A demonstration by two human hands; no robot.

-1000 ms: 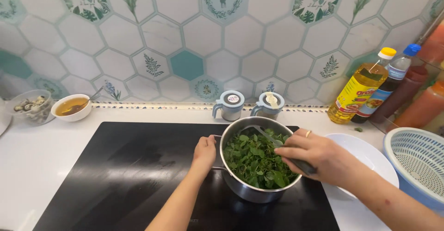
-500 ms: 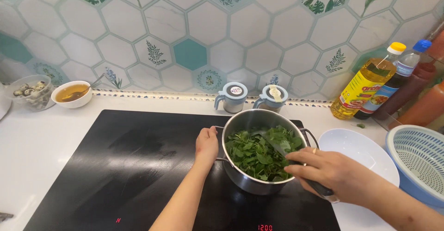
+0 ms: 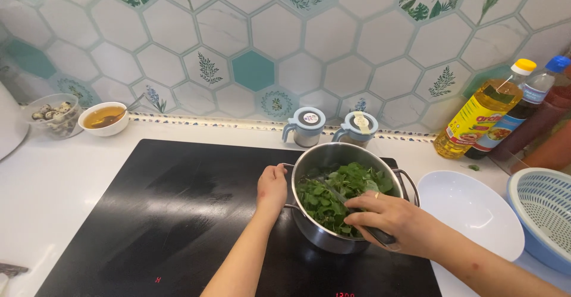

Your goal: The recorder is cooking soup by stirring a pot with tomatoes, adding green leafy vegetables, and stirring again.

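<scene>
A steel pot (image 3: 318,236) full of green leaves (image 3: 333,193) stands on the right part of the black cooktop (image 3: 178,214). My left hand (image 3: 272,187) grips the pot's left handle. My right hand (image 3: 389,218) rests over the pot's near right rim, closed on the dark handle of a utensil (image 3: 380,235) whose front end is buried in the leaves.
A white plate (image 3: 470,211) and a blue-and-white colander (image 3: 544,211) lie right of the pot. Two lidded jars (image 3: 309,126) stand behind it. Oil and sauce bottles (image 3: 485,112) line the back right. A sauce bowl (image 3: 104,118) and a glass bowl of small eggs (image 3: 52,115) sit at the back left.
My right hand has slid with the utensil from the pot's far right side to its near right rim. My left hand stays on the handle.
</scene>
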